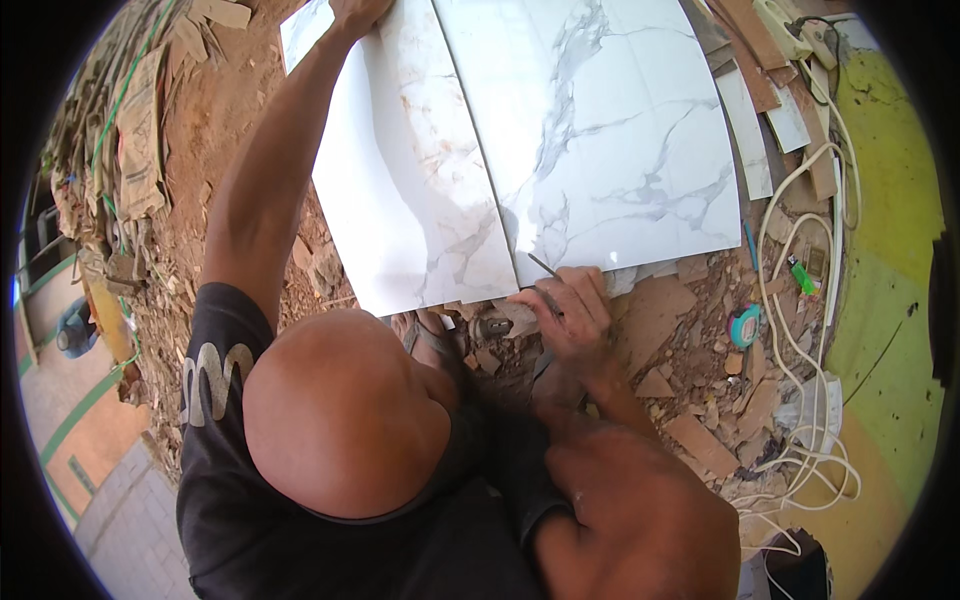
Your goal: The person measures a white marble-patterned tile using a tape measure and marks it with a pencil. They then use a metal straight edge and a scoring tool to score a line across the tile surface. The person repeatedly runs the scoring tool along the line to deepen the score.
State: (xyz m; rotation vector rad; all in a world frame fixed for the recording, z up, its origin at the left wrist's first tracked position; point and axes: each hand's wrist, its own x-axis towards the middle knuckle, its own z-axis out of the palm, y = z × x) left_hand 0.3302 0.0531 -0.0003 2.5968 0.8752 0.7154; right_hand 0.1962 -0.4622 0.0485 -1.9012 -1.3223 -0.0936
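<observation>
Two glossy white marble-patterned tiles lie in front of me. The left tile has a dusty, brownish-stained face, and its right edge runs along the right tile, which has grey veins. My right hand is closed round a thin dark pencil, at the near end of the line where the tiles meet. The pencil's tip points up and left over the right tile. My left arm stretches far forward, and my left hand is at the left tile's far edge. Its fingers are mostly cut off by the picture's upper rim.
Broken tile pieces and rubble cover the ground. To the right are a turquoise tape measure, a green lighter, looped white cable and a power strip. Stacked sacks stand at the left. My sandalled foot is below the tiles.
</observation>
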